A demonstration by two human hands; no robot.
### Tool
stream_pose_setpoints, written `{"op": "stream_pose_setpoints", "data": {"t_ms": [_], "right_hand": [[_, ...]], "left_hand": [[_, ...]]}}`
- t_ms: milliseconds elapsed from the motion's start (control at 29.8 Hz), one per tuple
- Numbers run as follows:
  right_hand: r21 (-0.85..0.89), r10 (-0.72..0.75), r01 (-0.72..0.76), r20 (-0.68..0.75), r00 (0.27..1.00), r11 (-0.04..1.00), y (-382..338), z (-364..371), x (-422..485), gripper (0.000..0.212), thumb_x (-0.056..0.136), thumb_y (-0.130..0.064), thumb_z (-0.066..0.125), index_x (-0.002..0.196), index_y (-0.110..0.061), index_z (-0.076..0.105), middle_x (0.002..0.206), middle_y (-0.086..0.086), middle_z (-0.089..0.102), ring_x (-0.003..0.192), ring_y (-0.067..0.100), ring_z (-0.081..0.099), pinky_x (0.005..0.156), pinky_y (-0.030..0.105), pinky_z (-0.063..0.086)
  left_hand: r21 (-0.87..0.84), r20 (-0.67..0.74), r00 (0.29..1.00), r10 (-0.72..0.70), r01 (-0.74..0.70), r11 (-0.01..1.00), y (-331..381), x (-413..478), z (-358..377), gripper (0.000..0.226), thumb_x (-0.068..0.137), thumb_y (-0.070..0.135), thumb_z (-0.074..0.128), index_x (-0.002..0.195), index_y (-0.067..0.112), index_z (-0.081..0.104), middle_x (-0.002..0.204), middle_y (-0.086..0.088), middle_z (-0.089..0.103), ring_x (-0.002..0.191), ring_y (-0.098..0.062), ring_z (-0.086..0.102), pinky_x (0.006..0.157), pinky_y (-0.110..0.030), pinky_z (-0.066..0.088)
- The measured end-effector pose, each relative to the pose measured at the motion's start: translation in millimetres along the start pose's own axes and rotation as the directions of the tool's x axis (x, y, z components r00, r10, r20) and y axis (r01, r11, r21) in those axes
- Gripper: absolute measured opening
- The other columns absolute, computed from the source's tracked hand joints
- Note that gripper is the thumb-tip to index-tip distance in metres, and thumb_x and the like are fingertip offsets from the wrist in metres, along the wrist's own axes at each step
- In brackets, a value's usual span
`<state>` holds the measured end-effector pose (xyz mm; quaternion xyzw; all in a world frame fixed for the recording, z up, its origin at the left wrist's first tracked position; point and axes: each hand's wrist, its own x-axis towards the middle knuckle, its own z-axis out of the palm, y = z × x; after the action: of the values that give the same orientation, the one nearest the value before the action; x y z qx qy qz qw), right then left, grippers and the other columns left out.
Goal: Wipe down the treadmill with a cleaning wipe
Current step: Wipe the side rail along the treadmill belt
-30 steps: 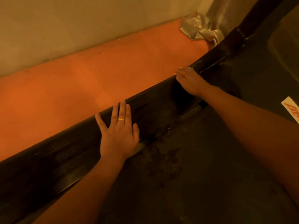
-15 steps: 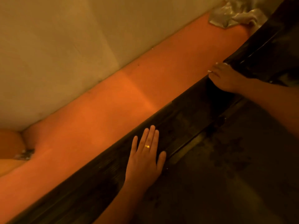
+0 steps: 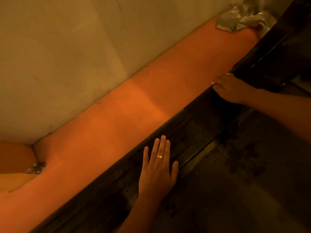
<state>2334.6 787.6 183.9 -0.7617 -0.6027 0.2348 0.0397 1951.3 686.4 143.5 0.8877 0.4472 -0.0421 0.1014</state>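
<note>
since a second ago my view has swung left, bringing the wall corner in. both hands stay apart on the treadmill side rail. left hand lies flat, fingers straight. right hand, farther along, curls over the rail's outer edge onto the wipe, which shows only as white slivers.

To my left I see an orange floor running along a pale, scuffed wall. At the far end of that strip a crumpled silvery sheet lies on the floor by the wall. Near the wall's corner sits a small silvery scrap.
</note>
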Motion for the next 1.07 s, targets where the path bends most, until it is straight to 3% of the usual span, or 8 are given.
{"op": "stream_pose_setpoints", "data": {"t_ms": [168, 302, 403, 537, 638, 806, 906, 1074], "right_hand": [[-0.011, -0.060, 0.061, 0.050, 0.997, 0.998, 0.4, -3.9, -11.9, 0.045, 0.109, -0.026, 0.038, 0.153, -0.014, 0.040, 0.163, 0.011, 0.028, 0.154, 0.028, 0.014, 0.122, 0.041, 0.012], [0.020, -0.042, 0.042, 0.010, 0.999, 0.999, -14.0, 2.6, -14.8, 0.045, 0.109, -0.023, 0.039, 0.152, -0.009, 0.041, 0.162, 0.013, 0.030, 0.153, 0.028, 0.016, 0.121, 0.037, 0.011], [0.026, -0.145, 0.143, 0.112, 0.983, 0.989, -18.4, 9.3, -26.8, 0.046, 0.109, -0.027, 0.038, 0.154, -0.021, 0.038, 0.165, 0.005, 0.025, 0.154, 0.023, 0.011, 0.122, 0.039, 0.010], [0.018, -0.029, 0.027, 0.088, 0.996, 0.999, -15.7, -6.1, -19.3, 0.044, 0.110, -0.026, 0.037, 0.153, -0.018, 0.041, 0.164, 0.006, 0.028, 0.154, 0.026, 0.013, 0.122, 0.040, 0.010], [0.021, -0.080, 0.078, 0.135, 0.988, 0.997, -34.0, 8.7, -21.8, 0.041, 0.107, -0.037, 0.037, 0.147, -0.029, 0.045, 0.163, 0.006, 0.030, 0.154, 0.024, 0.017, 0.125, 0.046, 0.014], [-0.018, -0.163, 0.174, 0.271, 0.949, 0.985, -46.6, 7.1, -27.5, 0.048, 0.108, -0.025, 0.040, 0.156, -0.025, 0.036, 0.165, 0.000, 0.025, 0.154, 0.019, 0.016, 0.126, 0.044, 0.013], [-0.035, -0.091, 0.102, 0.238, 0.967, 0.994, -56.4, 0.7, -25.8, 0.045, 0.108, -0.023, 0.041, 0.153, -0.020, 0.040, 0.163, 0.005, 0.031, 0.151, 0.024, 0.024, 0.122, 0.039, 0.016], [-0.024, -0.221, 0.243, 0.338, 0.915, 0.970, -76.9, 23.0, -39.1, 0.050, 0.107, -0.020, 0.043, 0.157, -0.022, 0.035, 0.165, 0.004, 0.026, 0.153, 0.021, 0.020, 0.122, 0.034, 0.013]], "left_hand": [[0.011, -0.008, 1.000, 0.004, -0.004, 1.000, -0.7, 0.8, 1.2, 0.068, 0.104, 0.050, 0.025, 0.160, 0.013, 0.014, 0.169, -0.004, 0.003, 0.155, -0.018, -0.003, 0.124, -0.053, 0.011], [0.010, -0.012, 1.000, 0.013, -0.013, 1.000, -0.6, 0.2, 0.9, 0.068, 0.105, 0.049, 0.025, 0.160, 0.012, 0.014, 0.169, -0.005, 0.003, 0.155, -0.019, -0.002, 0.124, -0.053, 0.013], [0.012, -0.017, 1.000, 0.012, -0.011, 1.000, -1.3, 0.3, 0.2, 0.068, 0.105, 0.049, 0.026, 0.160, 0.012, 0.015, 0.169, -0.005, 0.003, 0.155, -0.020, -0.001, 0.124, -0.053, 0.013], [0.019, -0.028, 0.999, 0.015, -0.014, 1.000, 1.1, 1.3, -0.4, 0.068, 0.104, 0.048, 0.028, 0.160, 0.011, 0.016, 0.168, -0.005, 0.005, 0.155, -0.021, 0.001, 0.123, -0.053, 0.011], [-0.004, -0.020, 1.000, 0.021, -0.021, 1.000, -0.4, 1.6, -2.4, 0.068, 0.104, 0.048, 0.026, 0.160, 0.012, 0.016, 0.168, -0.005, 0.006, 0.155, -0.020, 0.001, 0.124, -0.053, 0.012], [-0.056, -0.031, 0.999, 0.025, -0.027, 0.998, -15.9, -10.9, -7.0, 0.067, 0.102, 0.048, 0.032, 0.157, 0.011, 0.028, 0.166, -0.004, 0.018, 0.154, -0.020, 0.014, 0.121, -0.052, 0.024], [-0.008, -0.052, 0.998, -0.023, 0.023, 1.000, -45.6, -46.3, -2.4, 0.069, 0.102, 0.051, 0.030, 0.159, 0.013, 0.024, 0.168, -0.002, 0.014, 0.155, -0.019, 0.011, 0.123, -0.051, 0.019], [0.050, -0.033, 0.997, -0.072, 0.073, 0.996, -63.5, -76.6, 2.9, 0.065, 0.104, 0.045, 0.025, 0.159, 0.011, 0.018, 0.169, -0.003, 0.006, 0.155, -0.019, 0.004, 0.122, -0.053, 0.014]]}}
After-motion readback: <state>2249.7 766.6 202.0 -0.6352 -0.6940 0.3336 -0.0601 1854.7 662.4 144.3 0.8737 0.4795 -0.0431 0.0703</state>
